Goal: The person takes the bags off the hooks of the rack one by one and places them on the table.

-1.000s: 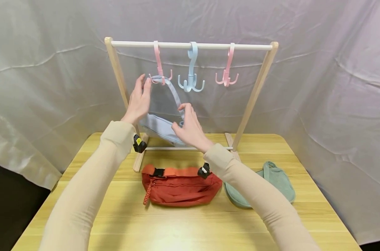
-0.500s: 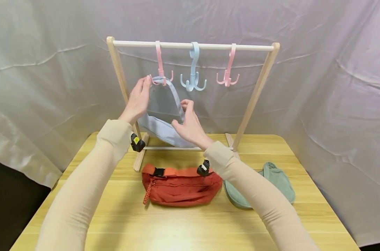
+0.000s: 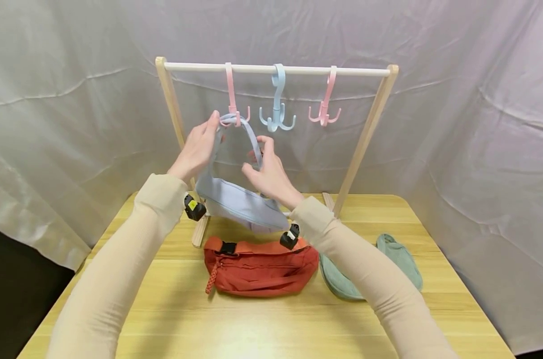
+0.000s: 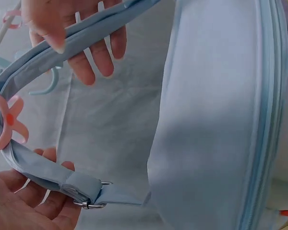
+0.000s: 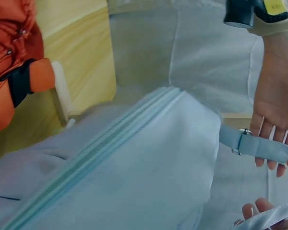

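A light blue zippered shoulder bag [image 3: 242, 202] hangs by its strap [image 3: 251, 135], which loops over the left pink hook [image 3: 230, 89]. Near that hook my left hand [image 3: 197, 149] holds the strap's left side; the right wrist view shows the left thumb over the strap and the fingers behind it. My right hand [image 3: 271, 172] is at the strap's other side, thumb and index finger apart. In the left wrist view its extended fingers [image 4: 101, 57] lie behind the strap. A metal strap buckle [image 4: 91, 205] sits beside the left fingers.
A wooden rack with a white bar [image 3: 361, 71] carries a blue hook [image 3: 278, 99] and another pink hook [image 3: 326, 99]. On the table [image 3: 249, 329] lie a red waist bag [image 3: 262, 271] and a green bag [image 3: 397, 259], partly covered by the right sleeve. Grey curtain surrounds the table.
The bag's body has swung toward me and lower, over the rack's bottom bar. My right hand has risen slightly along the strap, and the left fingers have come closer together at the hook.
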### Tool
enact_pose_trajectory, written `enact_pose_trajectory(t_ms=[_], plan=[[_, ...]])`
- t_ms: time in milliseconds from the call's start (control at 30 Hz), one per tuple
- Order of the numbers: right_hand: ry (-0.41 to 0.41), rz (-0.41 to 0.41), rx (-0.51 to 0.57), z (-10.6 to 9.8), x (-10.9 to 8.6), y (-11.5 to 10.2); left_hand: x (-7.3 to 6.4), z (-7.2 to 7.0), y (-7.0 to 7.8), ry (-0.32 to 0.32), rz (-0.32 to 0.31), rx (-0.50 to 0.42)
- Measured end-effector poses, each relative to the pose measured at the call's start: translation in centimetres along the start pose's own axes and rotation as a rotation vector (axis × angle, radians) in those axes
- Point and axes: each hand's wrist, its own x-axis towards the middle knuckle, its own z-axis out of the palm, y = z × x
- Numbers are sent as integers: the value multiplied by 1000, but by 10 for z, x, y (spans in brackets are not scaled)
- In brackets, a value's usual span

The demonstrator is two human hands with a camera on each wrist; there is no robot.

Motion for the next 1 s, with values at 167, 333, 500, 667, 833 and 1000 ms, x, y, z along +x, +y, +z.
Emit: enact_pose_trajectory(t_ms=[167, 333, 500, 667, 833, 1000], plan=[[13, 12, 16, -6, 9, -7, 1, -3, 4, -18, 24, -11], [0, 29, 89, -12, 18, -15, 5, -4, 7, -50, 38, -36], [-16, 62, 265, -14, 27, -23, 8, -7, 11, -99, 16, -53], [-6, 125, 443, -15, 38, -32, 13, -10, 12, -168, -48, -156], [29, 208, 421, -15, 45, -38, 16, -13, 11, -239, -103, -268], [54, 266, 350, -14, 50, -41, 21, -14, 7, -326, -150, -393]])
